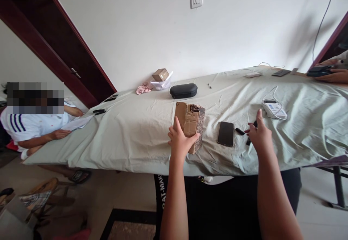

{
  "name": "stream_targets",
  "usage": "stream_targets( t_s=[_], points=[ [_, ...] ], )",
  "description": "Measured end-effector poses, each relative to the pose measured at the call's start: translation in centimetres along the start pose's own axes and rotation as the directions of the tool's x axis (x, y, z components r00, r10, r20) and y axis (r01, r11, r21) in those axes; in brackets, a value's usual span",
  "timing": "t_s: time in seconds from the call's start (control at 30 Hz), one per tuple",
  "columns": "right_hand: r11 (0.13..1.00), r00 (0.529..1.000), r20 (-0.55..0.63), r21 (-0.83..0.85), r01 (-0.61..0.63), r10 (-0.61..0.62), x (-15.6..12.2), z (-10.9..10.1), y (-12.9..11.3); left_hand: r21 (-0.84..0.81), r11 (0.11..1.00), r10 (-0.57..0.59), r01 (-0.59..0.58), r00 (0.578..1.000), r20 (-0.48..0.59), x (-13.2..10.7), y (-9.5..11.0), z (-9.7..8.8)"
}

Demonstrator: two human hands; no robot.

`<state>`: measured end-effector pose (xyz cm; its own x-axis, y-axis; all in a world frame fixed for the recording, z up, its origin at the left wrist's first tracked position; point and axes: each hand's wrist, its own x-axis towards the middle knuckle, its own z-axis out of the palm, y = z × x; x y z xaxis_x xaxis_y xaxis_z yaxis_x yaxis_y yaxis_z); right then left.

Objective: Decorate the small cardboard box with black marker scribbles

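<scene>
My left hand (181, 138) is on the near end of a brown cardboard box (187, 118), thumb on its patterned right side and fingers at its left. The box rests on the cloth-covered table, with dark printed marks on top. My right hand (260, 133) is closed around a black marker-like stick (248, 141), its index finger stretched forward; the fingers hide part of the stick. A short black piece like a cap (239, 131) lies left of that hand. Between the hands lies a black smartphone (226, 134), face up.
A white device with a cable (274, 109) sits beyond my right hand. Farther back are a black oval case (183, 91), a pen (209, 86), a small carton (160, 74) and a pink cloth (144, 88). A person (35, 127) with papers sits at the left; another person's hands (330, 71) show at right.
</scene>
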<state>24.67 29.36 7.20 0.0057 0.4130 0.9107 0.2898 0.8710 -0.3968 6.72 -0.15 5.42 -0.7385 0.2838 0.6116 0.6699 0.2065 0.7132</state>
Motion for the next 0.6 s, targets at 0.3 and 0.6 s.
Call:
stream_targets(
  t_s=[0.3,0.6],
  points=[
    [0.986,0.983,0.089,0.073,0.152,-0.158,-0.9,4.4,0.6,-0.007,1.0,0.005,-0.005,1.0,-0.003,0.0,0.0,0.0],
    [0.757,0.976,-0.068,0.621,0.203,-0.207,-1.2,0.5,-11.1,0.104,0.994,-0.018,0.023,0.999,-0.049,-1.2,1.9,0.6]
  ],
)
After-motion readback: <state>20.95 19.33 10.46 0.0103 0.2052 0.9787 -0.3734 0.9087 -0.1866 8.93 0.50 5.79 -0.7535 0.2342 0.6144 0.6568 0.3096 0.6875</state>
